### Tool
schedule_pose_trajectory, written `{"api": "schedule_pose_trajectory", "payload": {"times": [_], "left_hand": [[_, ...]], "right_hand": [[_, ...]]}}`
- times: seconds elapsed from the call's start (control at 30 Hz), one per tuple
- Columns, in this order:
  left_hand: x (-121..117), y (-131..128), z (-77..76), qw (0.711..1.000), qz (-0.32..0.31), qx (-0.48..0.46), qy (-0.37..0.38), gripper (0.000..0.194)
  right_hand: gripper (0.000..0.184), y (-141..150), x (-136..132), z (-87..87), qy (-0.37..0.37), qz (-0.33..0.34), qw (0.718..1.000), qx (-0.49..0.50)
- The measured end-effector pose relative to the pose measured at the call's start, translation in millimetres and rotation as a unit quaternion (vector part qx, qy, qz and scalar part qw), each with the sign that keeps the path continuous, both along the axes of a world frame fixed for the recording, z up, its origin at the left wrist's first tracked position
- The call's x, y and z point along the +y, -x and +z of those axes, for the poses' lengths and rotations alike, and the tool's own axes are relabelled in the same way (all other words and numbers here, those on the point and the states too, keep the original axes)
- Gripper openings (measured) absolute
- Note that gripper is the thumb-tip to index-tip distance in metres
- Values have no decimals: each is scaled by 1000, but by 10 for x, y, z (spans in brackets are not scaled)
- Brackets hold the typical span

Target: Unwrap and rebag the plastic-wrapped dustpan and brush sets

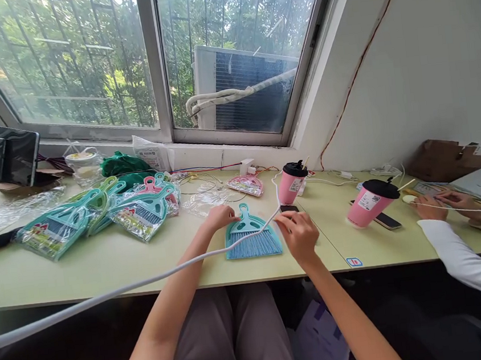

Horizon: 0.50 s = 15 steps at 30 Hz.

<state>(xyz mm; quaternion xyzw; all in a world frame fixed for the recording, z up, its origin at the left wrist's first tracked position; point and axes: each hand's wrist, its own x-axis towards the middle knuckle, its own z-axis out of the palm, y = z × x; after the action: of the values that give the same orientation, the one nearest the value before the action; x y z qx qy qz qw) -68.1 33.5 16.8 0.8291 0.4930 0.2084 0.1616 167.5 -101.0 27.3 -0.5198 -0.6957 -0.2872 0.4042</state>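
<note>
A small teal dustpan with a blue brush nested in it lies on the pale green table in front of me. My left hand rests at its upper left edge, fingers curled against the pan's handle end. My right hand sits at its right edge, fingers bent, touching the pan's side. A white cable runs across the brush and over my left forearm.
Several packaged teal and pink dustpan sets lie at the left. Two pink cups with black lids stand at the right, phones beside them. Another person's hands work at far right. A tablet leans by the window.
</note>
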Motion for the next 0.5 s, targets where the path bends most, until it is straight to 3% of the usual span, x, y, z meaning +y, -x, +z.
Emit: {"api": "schedule_pose_trajectory", "payload": {"times": [0.13,0.23,0.33,0.4,0.5], "left_hand": [[45,79,2,998,65,-24,-15,29],[61,97,4,993,106,-43,-30,27],[49,85,37,990,126,-32,-52,17],[17,60,83,988,130,-27,-73,19],[-57,1,157,982,133,-60,-117,24]], "right_hand": [[31,-22,691,185,106,-86,990,-33],[26,80,1099,96,244,-103,964,-31],[30,137,1207,-63,365,-96,926,22],[38,158,1106,-113,335,-89,934,84],[40,265,802,-67,168,-60,974,136]]}}
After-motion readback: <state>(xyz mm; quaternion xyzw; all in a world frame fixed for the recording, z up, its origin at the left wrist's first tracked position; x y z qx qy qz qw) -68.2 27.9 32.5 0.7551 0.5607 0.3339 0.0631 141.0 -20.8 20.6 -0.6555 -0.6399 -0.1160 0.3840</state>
